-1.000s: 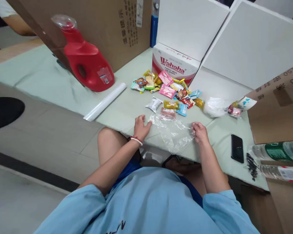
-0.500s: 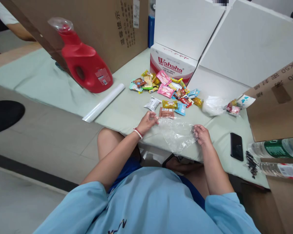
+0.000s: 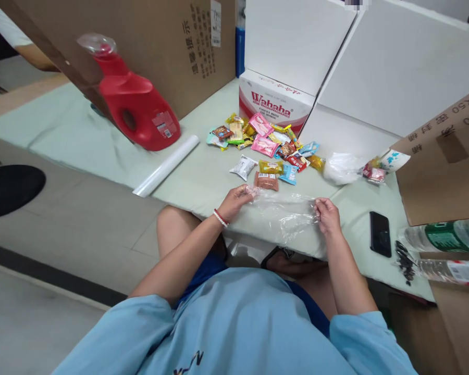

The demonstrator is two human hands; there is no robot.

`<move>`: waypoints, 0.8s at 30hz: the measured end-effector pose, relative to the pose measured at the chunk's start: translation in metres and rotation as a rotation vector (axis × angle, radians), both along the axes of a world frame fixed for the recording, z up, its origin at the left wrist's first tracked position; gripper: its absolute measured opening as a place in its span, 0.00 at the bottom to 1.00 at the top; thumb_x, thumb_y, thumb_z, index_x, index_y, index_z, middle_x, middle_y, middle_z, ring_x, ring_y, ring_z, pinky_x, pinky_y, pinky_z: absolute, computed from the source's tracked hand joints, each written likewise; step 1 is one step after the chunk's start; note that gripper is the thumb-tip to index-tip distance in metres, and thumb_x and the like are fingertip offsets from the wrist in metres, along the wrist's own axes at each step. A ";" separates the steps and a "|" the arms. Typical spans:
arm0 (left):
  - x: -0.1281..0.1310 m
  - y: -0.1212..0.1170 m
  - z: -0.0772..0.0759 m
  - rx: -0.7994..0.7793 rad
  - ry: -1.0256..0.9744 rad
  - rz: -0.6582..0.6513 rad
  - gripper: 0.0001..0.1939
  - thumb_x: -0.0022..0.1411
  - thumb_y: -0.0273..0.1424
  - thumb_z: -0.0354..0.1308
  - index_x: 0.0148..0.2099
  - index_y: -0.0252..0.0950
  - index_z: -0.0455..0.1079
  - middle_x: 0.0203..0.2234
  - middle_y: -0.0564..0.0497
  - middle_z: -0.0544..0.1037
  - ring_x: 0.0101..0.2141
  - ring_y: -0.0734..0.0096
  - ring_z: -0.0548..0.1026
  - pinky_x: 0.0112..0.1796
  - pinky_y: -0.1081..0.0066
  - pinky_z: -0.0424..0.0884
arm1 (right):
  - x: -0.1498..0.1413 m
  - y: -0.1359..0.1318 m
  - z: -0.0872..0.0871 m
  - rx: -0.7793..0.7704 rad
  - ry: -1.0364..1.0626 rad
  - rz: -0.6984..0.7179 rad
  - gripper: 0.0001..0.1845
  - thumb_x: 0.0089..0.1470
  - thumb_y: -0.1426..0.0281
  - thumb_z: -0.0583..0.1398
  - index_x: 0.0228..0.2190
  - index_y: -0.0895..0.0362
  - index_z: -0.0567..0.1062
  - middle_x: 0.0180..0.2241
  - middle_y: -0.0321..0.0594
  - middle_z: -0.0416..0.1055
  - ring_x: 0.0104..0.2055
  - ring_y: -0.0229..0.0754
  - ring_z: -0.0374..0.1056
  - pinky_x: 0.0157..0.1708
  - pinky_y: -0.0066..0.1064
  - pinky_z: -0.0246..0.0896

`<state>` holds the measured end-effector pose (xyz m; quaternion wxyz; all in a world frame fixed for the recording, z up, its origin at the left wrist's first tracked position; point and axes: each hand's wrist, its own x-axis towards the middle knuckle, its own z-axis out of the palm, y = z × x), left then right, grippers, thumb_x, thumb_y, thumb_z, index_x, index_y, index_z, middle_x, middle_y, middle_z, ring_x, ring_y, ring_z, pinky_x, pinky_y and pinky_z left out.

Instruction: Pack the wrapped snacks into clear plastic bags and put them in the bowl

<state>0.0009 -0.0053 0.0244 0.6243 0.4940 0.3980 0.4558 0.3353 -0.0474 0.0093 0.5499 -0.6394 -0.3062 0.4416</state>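
A clear plastic bag (image 3: 287, 216) is stretched between my two hands at the table's front edge. My left hand (image 3: 237, 202) pinches its left end, with the thumb and fingers partly behind the film. The opposite end is gripped by my right hand (image 3: 327, 215), fingers closed. Just beyond the bag lie a brown packet (image 3: 266, 181), a yellow packet (image 3: 271, 166), a blue packet (image 3: 288, 174) and a white packet (image 3: 243, 167). Behind them is a heap of several wrapped snacks (image 3: 264, 146).
A red jug (image 3: 140, 112) and a roll of clear film (image 3: 166, 165) are on the left. The Wahaba box (image 3: 275, 104) stands at the back. Toward the right are a white plastic bundle (image 3: 341, 169), a phone (image 3: 380, 234) and two bottles (image 3: 445, 237). Another person's arm (image 3: 37, 56) shows top left.
My left hand has moved forward and right from beside the film and taken hold of the bag's edge. My right hand has shifted slightly right, and the bag is now drawn out wider.
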 end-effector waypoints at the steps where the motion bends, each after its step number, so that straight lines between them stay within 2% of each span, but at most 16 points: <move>1: 0.000 -0.001 0.002 -0.087 -0.084 -0.023 0.22 0.52 0.47 0.70 0.33 0.37 0.65 0.34 0.52 0.76 0.38 0.66 0.78 0.45 0.62 0.74 | 0.001 -0.001 0.001 0.020 -0.028 0.015 0.24 0.40 0.53 0.72 0.34 0.54 0.74 0.22 0.29 0.67 0.18 0.30 0.54 0.16 0.23 0.47; 3: 0.002 -0.004 0.004 -0.237 -0.185 -0.020 0.25 0.49 0.47 0.72 0.36 0.38 0.62 0.33 0.55 0.74 0.34 0.69 0.78 0.40 0.64 0.77 | 0.003 -0.003 0.000 0.050 -0.118 0.066 0.23 0.44 0.52 0.70 0.36 0.54 0.74 0.23 0.30 0.67 0.19 0.32 0.55 0.18 0.25 0.49; 5: 0.004 -0.007 0.003 -0.330 -0.207 0.037 0.28 0.47 0.48 0.73 0.36 0.39 0.60 0.32 0.57 0.71 0.33 0.71 0.78 0.37 0.66 0.77 | 0.006 -0.005 -0.002 0.057 -0.242 0.128 0.22 0.47 0.51 0.68 0.36 0.54 0.75 0.24 0.31 0.68 0.20 0.34 0.57 0.20 0.27 0.53; 8: 0.003 -0.012 -0.002 -0.334 -0.149 0.149 0.27 0.45 0.46 0.74 0.33 0.38 0.60 0.32 0.57 0.69 0.33 0.75 0.73 0.35 0.72 0.76 | 0.015 -0.010 0.000 0.023 -0.435 0.243 0.21 0.49 0.50 0.66 0.34 0.54 0.76 0.25 0.35 0.71 0.25 0.38 0.63 0.27 0.30 0.60; 10: -0.003 -0.018 -0.004 -0.287 -0.090 0.187 0.25 0.45 0.45 0.74 0.31 0.37 0.62 0.31 0.56 0.70 0.34 0.75 0.71 0.34 0.75 0.73 | 0.026 -0.014 0.009 -0.039 -0.520 0.463 0.21 0.49 0.50 0.66 0.34 0.55 0.78 0.29 0.38 0.75 0.32 0.42 0.68 0.34 0.33 0.64; 12: -0.010 -0.027 -0.005 -0.261 -0.045 0.138 0.23 0.46 0.44 0.73 0.29 0.36 0.64 0.32 0.53 0.72 0.34 0.74 0.71 0.34 0.75 0.71 | 0.038 -0.014 0.023 -0.119 -0.554 0.743 0.20 0.50 0.51 0.67 0.36 0.54 0.80 0.35 0.40 0.78 0.38 0.46 0.71 0.41 0.35 0.66; 13: -0.013 -0.032 -0.005 -0.242 -0.025 0.086 0.23 0.47 0.44 0.73 0.28 0.36 0.65 0.34 0.52 0.73 0.35 0.72 0.71 0.35 0.74 0.71 | 0.042 -0.011 0.031 -0.141 -0.582 0.820 0.20 0.51 0.51 0.66 0.37 0.53 0.81 0.37 0.40 0.79 0.41 0.47 0.72 0.44 0.36 0.66; 15: -0.017 -0.041 -0.004 -0.170 0.020 -0.021 0.23 0.47 0.44 0.73 0.25 0.35 0.64 0.39 0.48 0.76 0.41 0.67 0.74 0.40 0.69 0.72 | 0.041 -0.002 0.042 -0.107 -0.702 0.785 0.17 0.54 0.53 0.65 0.37 0.52 0.82 0.39 0.41 0.79 0.43 0.48 0.72 0.47 0.37 0.65; 17: -0.017 -0.047 -0.004 -0.099 0.050 -0.096 0.25 0.47 0.43 0.74 0.23 0.35 0.62 0.44 0.44 0.78 0.47 0.61 0.74 0.47 0.64 0.71 | 0.026 0.011 0.045 -0.020 -0.842 0.683 0.15 0.57 0.55 0.63 0.36 0.52 0.82 0.38 0.42 0.78 0.42 0.48 0.71 0.47 0.37 0.64; 18: -0.016 -0.049 -0.003 -0.085 0.052 -0.130 0.25 0.47 0.44 0.74 0.23 0.36 0.62 0.46 0.43 0.78 0.49 0.59 0.75 0.49 0.62 0.71 | 0.013 0.017 0.043 0.018 -0.894 0.680 0.14 0.58 0.56 0.63 0.35 0.52 0.82 0.37 0.43 0.78 0.42 0.48 0.71 0.47 0.37 0.64; 20: -0.013 -0.052 -0.002 -0.076 0.061 -0.199 0.25 0.49 0.45 0.73 0.23 0.36 0.61 0.50 0.42 0.78 0.52 0.55 0.74 0.51 0.59 0.70 | -0.019 0.027 0.033 0.060 -0.951 0.773 0.13 0.57 0.57 0.65 0.39 0.52 0.81 0.40 0.45 0.78 0.43 0.49 0.71 0.48 0.37 0.63; 22: -0.011 -0.052 0.000 -0.036 0.106 -0.258 0.25 0.50 0.46 0.72 0.24 0.37 0.62 0.54 0.41 0.77 0.55 0.54 0.73 0.53 0.59 0.69 | -0.050 0.032 0.019 0.102 -1.034 0.820 0.19 0.53 0.59 0.69 0.45 0.53 0.80 0.45 0.47 0.76 0.46 0.51 0.69 0.50 0.39 0.62; 24: -0.014 -0.051 0.000 0.017 0.163 -0.267 0.23 0.51 0.46 0.72 0.24 0.36 0.64 0.58 0.41 0.75 0.57 0.53 0.72 0.55 0.58 0.68 | -0.070 0.034 0.006 0.141 -1.068 0.823 0.15 0.52 0.63 0.69 0.42 0.54 0.81 0.43 0.47 0.76 0.47 0.52 0.67 0.51 0.40 0.61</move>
